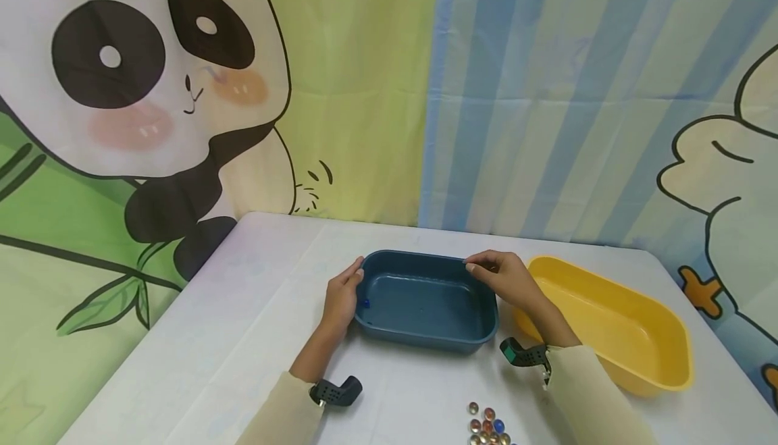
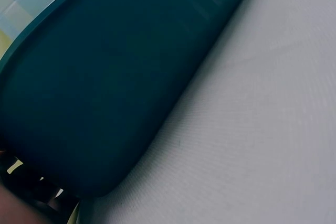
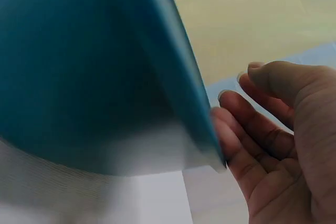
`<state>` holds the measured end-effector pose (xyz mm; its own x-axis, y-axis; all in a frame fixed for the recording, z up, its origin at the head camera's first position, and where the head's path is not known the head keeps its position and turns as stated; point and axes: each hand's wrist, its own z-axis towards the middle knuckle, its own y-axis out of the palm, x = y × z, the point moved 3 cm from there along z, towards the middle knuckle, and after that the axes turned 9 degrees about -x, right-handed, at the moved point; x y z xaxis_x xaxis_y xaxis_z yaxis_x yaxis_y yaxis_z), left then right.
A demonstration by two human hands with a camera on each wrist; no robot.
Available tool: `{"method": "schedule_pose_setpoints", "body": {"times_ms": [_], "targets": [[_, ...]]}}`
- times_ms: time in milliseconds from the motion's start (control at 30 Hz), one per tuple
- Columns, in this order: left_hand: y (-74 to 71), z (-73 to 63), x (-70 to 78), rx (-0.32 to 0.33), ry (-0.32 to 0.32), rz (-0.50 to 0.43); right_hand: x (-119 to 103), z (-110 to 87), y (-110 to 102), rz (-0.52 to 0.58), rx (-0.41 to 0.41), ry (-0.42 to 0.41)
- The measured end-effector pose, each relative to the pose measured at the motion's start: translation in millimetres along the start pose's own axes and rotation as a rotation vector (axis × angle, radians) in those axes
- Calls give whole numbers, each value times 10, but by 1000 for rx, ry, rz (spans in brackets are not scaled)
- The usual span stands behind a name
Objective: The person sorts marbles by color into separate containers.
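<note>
A dark blue rectangular plastic basin [image 1: 419, 340] sits on the table, with a small blue marble [image 1: 366, 303] inside at its left end. My left hand [image 1: 340, 300] grips the basin's left end, thumb over the rim and fingers along the outside. In the left wrist view the basin's outer wall [image 2: 105, 87] fills much of the picture. My right hand [image 1: 501, 276] is at the back right corner of the basin. Its loosely bent fingers [image 3: 249, 169] lie against the rim, the thumb is apart from it, and no object shows in the palm.
To the right stands a yellow plastic basin [image 1: 665, 337], partly behind my right forearm. Several glass marbles [image 1: 488, 425] lie in a cluster on the white table [image 1: 243, 337] near the front. A printed curtain [image 1: 365, 94] hangs behind the table.
</note>
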<state>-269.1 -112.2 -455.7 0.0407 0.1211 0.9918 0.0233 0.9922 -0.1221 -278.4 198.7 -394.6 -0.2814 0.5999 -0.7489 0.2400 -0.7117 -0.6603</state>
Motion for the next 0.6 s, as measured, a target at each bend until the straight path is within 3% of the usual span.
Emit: {"method": "schedule_pose_setpoints", "body": {"times_ms": [200, 600], "targets": [[4, -12, -31, -2, -13, 0, -16, -73, 55, -20, 32, -36], [1, -4, -7, -10, -9, 3, -200, -326, 59, 43, 85, -139]]}}
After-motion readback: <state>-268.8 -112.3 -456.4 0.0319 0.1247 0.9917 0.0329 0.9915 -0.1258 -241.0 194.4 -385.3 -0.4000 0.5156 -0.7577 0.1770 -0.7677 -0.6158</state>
